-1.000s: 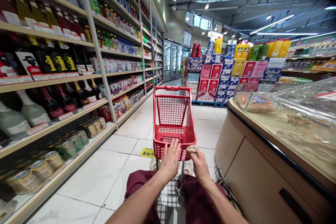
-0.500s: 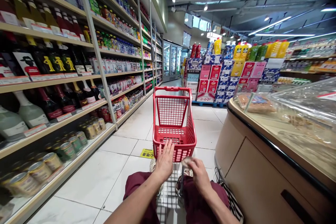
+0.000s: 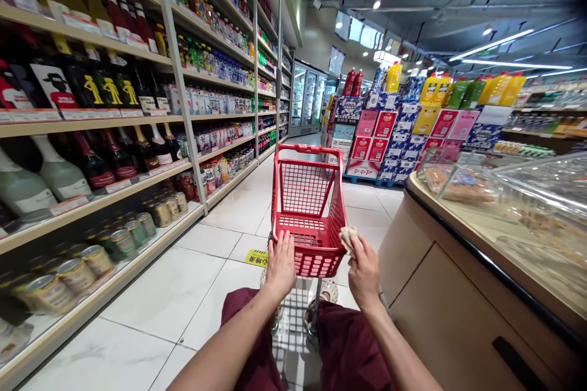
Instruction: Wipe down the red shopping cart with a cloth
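Observation:
A red plastic shopping cart (image 3: 321, 266) stands upright in front of my legs, its basket bare of goods. My left hand (image 3: 280, 263) lies with fingers stretched out against the near left corner of the basket rim. At the near right corner, my right hand (image 3: 364, 269) is closed on a crumpled off-white cloth (image 3: 349, 238), which touches or nearly touches the rim. Part of the near wall of the basket is hidden behind my left hand.
Shelves of bottles and cans (image 3: 132, 177) line the left side. At right stands a wooden counter (image 3: 440, 281) with clear covers over food. Stacked drink boxes (image 3: 383, 137) stand ahead. A yellow floor sticker (image 3: 255, 256) lies on the white tiles.
My right hand has moved up and right with the cloth, from below the basket to its right rim corner. My left hand has shifted slightly left and up to the rim.

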